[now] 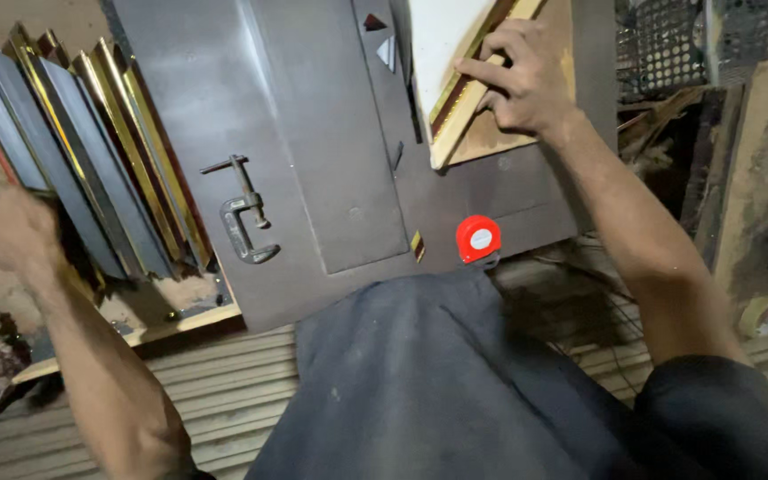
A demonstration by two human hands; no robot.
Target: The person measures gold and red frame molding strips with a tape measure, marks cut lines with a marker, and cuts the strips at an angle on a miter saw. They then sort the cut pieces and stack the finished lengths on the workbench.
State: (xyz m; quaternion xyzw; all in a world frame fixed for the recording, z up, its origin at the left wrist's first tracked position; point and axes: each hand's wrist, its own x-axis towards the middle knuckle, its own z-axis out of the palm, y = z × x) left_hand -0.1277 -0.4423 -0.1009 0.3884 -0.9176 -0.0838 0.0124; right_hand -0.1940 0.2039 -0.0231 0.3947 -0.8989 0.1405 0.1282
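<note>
My right hand (pixel 519 76) rests at the top right on a gold-edged picture frame (pixel 455 111) that lies on the grey worktable (pixel 313 107), with its fingers curled over the frame's rail. My left hand (pixel 2 233) is blurred at the far left, against a stack of long dark and gold frame mouldings (pixel 91 151). Whether it grips one is unclear. A red tape measure (pixel 478 238) sits near the table's front edge, below the right hand.
A metal C-clamp (pixel 244 218) lies on the table between the mouldings and the centre. Perforated metal sheet (pixel 668 44) and wooden boards (pixel 757 178) stand at the right. A roll of tape (pixel 762 316) lies lower right. My dark clothing fills the bottom.
</note>
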